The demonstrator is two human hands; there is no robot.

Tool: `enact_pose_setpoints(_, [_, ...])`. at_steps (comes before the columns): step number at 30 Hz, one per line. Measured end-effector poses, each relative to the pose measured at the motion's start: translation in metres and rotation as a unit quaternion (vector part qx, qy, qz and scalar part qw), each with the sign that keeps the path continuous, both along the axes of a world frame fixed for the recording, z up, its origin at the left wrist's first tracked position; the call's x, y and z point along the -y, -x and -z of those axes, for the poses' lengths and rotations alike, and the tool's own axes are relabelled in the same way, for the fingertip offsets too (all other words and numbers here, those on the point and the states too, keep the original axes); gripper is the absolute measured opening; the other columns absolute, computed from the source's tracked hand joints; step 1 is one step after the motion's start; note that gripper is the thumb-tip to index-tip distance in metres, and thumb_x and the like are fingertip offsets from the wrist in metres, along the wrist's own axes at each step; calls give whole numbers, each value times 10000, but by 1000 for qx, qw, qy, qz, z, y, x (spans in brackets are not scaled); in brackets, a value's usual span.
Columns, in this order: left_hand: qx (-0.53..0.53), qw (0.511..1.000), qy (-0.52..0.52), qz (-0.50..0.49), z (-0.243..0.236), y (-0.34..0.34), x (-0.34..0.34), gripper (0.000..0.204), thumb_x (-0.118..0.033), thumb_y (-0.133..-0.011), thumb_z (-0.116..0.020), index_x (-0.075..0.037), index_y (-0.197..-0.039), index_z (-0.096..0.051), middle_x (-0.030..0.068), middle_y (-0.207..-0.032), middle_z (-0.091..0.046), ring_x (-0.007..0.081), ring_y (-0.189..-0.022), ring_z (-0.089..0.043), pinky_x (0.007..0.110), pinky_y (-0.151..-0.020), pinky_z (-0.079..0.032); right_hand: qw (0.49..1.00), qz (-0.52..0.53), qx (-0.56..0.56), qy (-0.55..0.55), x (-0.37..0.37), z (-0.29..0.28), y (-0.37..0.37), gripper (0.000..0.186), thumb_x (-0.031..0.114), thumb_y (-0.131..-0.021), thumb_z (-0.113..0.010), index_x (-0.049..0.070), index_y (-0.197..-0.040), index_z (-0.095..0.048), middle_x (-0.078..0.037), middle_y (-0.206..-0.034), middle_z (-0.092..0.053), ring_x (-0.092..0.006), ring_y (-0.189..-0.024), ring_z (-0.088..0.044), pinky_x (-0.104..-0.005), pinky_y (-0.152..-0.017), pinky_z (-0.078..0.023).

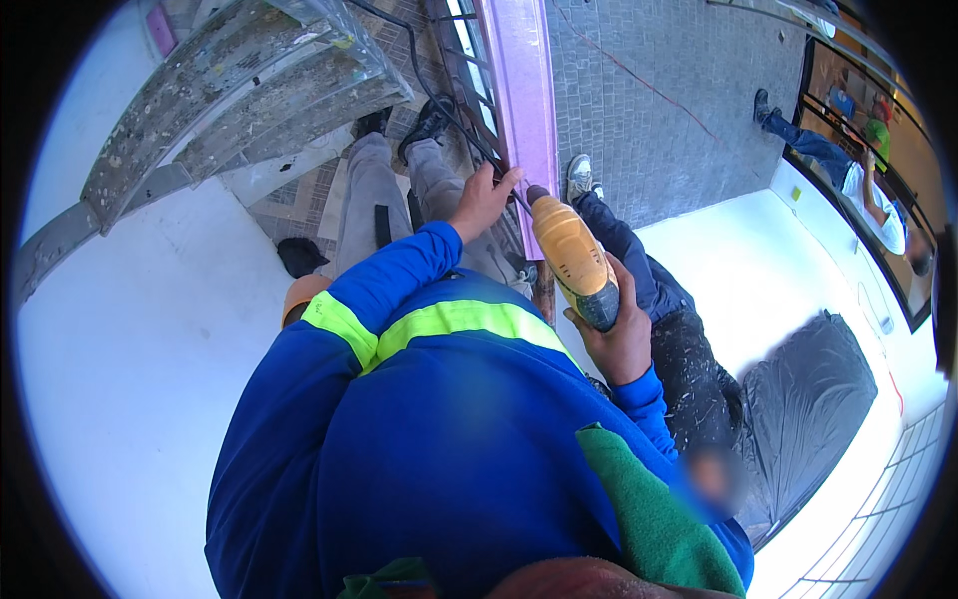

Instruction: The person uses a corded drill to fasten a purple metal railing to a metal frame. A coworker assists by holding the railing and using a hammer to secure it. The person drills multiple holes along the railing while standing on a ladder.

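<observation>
My right hand (619, 329) grips a yellow and black power drill (569, 250), whose nose points up against a pink-painted beam (519, 110). My left hand (484, 203) has its thumb and fingers closed at the beam's left edge, beside the drill's nose and a black cable (411, 55); what they hold is too small to tell. My blue sleeves and bright yellow-green band fill the lower middle.
A worker in dark, splattered trousers (679, 349) is close at my right, beside a dark plastic-covered item (798, 409). A paint-spattered curved structure (170, 130) is at upper left. Another person (828, 160) stands by a window, with a red cord (659, 90) on paving.
</observation>
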State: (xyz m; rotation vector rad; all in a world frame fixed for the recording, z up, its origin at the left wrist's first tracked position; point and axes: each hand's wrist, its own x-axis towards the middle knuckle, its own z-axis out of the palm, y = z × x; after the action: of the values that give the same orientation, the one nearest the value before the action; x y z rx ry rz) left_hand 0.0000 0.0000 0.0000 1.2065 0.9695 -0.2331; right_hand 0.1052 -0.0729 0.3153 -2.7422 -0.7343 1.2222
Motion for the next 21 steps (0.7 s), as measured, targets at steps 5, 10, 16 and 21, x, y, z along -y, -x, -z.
enact_pose_setpoints(5, [8,1000,-9,-20,-1,-4,4,565,-504,-987,-624,35,-1154,-595,248,-1035,-686,367,-950,-685,461,-847,-533,1000,15,-1,25,2,-1,4,823,114,-772,-873,116,-1472,-439,-237,-1187,-712,-405,-1116,-698,-438,-899,-585])
enact_pose_setpoints(10, [5,1000,-9,-26,-2,-4,0,576,-513,-985,-620,43,-1135,-594,256,-1022,-683,386,-946,-676,472,-863,-522,1000,-6,15,-12,7,7,2,818,202,-777,-829,174,-1487,-422,-248,-979,-727,-438,-870,-721,-476,-739,-587])
enact_pose_setpoints(16, [-7,1000,-22,-16,-8,-5,-3,589,-528,-983,-614,51,-1093,-588,269,-1012,-681,394,-938,-675,476,-852,-523,999,-27,17,-17,6,6,0,826,180,-775,-820,169,-1493,-412,-249,-982,-728,-434,-866,-722,-480,-739,-585])
enact_pose_setpoints(21, [-1,999,-1,-33,-11,-5,-4,596,-527,-986,-608,59,-1093,-582,282,-1006,-680,398,-937,-677,472,-839,-522,1000,-26,7,9,1,4,-3,822,152,-773,-835,156,-1484,-423,-242,-1058,-724,-425,-938,-719,-468,-790,-588])
